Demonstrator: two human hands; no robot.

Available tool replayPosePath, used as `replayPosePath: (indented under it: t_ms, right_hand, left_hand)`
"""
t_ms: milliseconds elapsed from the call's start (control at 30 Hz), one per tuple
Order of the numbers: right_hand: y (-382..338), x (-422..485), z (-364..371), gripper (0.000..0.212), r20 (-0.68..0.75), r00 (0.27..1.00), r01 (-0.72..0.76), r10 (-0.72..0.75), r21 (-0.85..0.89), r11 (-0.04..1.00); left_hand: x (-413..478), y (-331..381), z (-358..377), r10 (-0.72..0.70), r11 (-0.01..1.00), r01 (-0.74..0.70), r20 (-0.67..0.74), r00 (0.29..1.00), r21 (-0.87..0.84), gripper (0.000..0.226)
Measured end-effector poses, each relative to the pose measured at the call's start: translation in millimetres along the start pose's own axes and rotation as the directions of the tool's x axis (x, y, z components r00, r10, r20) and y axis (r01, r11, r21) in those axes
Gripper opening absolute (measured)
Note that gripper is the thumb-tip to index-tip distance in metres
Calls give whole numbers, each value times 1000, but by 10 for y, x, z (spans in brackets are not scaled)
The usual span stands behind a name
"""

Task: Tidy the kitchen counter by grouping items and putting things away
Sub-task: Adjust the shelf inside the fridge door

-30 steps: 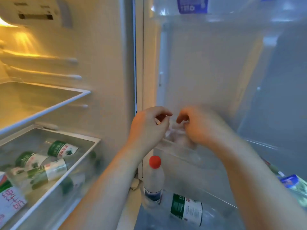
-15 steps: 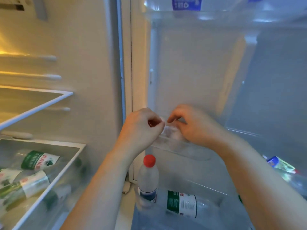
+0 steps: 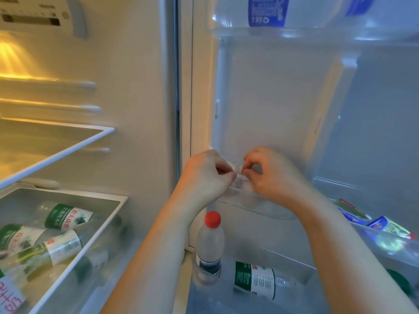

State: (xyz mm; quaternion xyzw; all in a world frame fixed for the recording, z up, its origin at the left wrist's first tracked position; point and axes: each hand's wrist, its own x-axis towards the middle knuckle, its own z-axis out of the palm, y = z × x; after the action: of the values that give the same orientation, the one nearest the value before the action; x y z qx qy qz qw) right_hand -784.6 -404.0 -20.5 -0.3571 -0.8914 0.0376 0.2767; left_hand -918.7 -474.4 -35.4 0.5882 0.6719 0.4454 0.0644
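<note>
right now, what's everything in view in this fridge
green-label bottles: three or more, clear, left drawer
glass shelf: one, white-rimmed, above drawer
red-cap bottle: one, clear, upright, bottom door bin
green-label door bottle: one, clear, lying beside it
blue-label bottles: two labels, clear, top door shelf
packets: about two, blue-green, far right
small clear item: one, colourless, pinched above middle door bin
left hand, right hand: bare, both pinching that item

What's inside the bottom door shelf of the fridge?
A red-capped bottle stands upright; a green-labelled bottle lies on its side. The right forearm covers part of the shelf's right side, hiding what's there.
</note>
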Motion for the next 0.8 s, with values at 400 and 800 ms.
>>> replayPosePath:
  t_ms: [400,800]
  right_hand:
    - [33,42,41,12,89,996,-25,31,-72,997]
    - [-8,-2,-13,17,13,998,-57,58,-12,998]
  left_hand:
    - [-2,23,-3,-1,1000,1,-6,1000,20,9]
    - [12,14,32,-15,999,14,-40,999,-30,11]
